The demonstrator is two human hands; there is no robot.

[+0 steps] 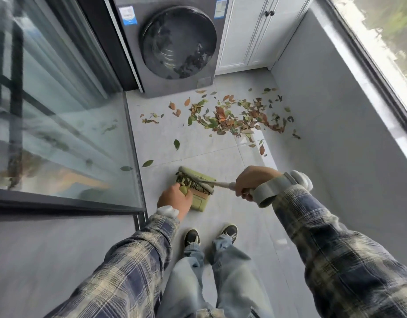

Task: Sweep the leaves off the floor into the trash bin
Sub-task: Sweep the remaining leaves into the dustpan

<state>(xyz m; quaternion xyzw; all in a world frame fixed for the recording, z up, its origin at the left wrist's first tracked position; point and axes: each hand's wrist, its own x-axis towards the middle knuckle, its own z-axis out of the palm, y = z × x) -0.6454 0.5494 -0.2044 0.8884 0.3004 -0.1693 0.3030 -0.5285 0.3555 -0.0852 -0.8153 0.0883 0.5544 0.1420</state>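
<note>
My left hand curls round the handle of the green dustpan and hides most of it, the brush covers the pan's inside, my right hand grips the brush stick, and the leaves lie well ahead of both hands.

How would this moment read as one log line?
left hand: grips dustpan | right hand: grips brush | brush: head against dustpan | leaves: scattered on floor

Glossy glass washer door, matt grey floor tiles, plaid cloth sleeves.
</note>
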